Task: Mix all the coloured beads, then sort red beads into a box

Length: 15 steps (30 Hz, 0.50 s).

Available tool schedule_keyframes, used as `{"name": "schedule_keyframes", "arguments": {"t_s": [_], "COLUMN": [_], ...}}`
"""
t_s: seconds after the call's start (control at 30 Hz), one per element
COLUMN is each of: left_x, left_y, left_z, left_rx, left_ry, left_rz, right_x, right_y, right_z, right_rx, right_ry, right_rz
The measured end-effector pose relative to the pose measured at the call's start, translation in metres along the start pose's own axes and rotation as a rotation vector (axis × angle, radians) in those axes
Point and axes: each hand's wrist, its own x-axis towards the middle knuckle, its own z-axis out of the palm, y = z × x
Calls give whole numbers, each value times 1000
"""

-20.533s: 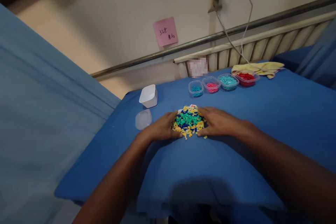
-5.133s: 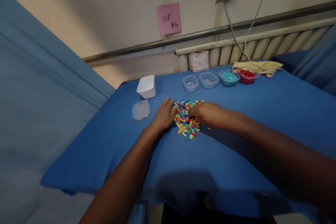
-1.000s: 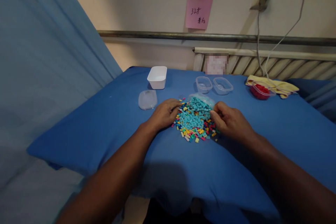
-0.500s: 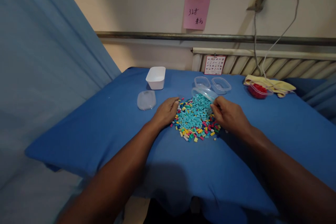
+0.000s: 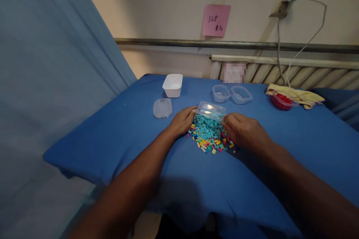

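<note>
A clear plastic container (image 5: 211,109) is tipped over, its mouth facing down toward a heap of small turquoise building bricks (image 5: 206,127). My right hand (image 5: 244,130) is closed on its right end. At the opposite end, the fingers of my left hand (image 5: 183,121) are closed at the container's left corner, beside the heap. Turquoise pieces show through the clear wall. Around the heap's near edge lie mixed bricks (image 5: 209,145) in yellow, pink, white, green and dark blue.
A white tub (image 5: 172,91) and a translucent lid (image 5: 162,108) stand left of the heap. Behind it are two clear containers (image 5: 221,99). Red pieces (image 5: 282,101) fill a container at right, by a yellow cloth (image 5: 310,99). A blue curtain (image 5: 56,52) hangs at left.
The clear container has swung left and levelled over the turquoise heap, uncovering the containers behind. My left hand has come to its left corner; my right hand still grips it. The view has shifted slightly.
</note>
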Motion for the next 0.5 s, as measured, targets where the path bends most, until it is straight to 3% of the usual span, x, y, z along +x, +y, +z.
{"name": "schedule_keyframes", "arguments": {"t_s": [0.2,0.3,0.37,0.5], "left_x": [-3,-5,-7,-7], "left_y": [1,4,12,37], "left_z": [-3,-4,-5,0], "left_rx": [0,7,31,159], "left_ry": [-28,-87,-153,-274], "left_rz": [47,52,77,149], "right_x": [-4,-7,-10,-19], "right_y": [5,14,28,68], "right_z": [-8,-11,-11,0], "right_rx": [60,189,323,824], "right_ry": [-50,32,171,440], "right_rz": [73,221,421,1029]}}
